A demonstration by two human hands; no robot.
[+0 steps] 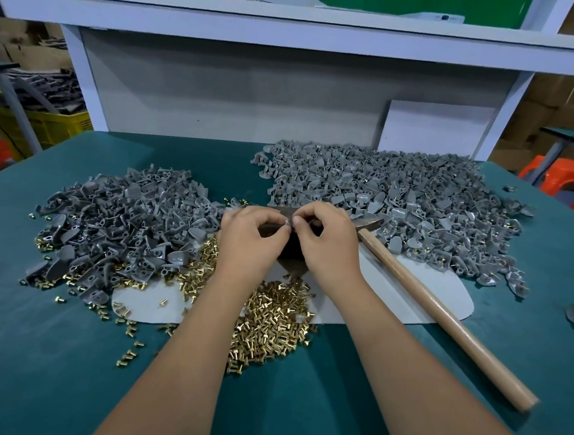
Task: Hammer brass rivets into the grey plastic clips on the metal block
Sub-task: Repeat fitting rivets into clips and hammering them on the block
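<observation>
My left hand (250, 235) and my right hand (325, 241) meet over the dark metal block (293, 252), which they mostly hide. Between their fingertips they pinch one small grey plastic clip (287, 223). A hammer (442, 315) with a wooden handle lies on the table to the right, its head tucked behind my right hand. Loose brass rivets (270, 322) are heaped just in front of the block, under my forearms. Whether a rivet sits in the pinched clip cannot be seen.
A heap of grey clips (120, 224) lies at left, a larger heap (400, 205) at back right. Pale sheets (427, 290) lie under the work. The green table (45, 352) ends at a white shelf frame (84, 74).
</observation>
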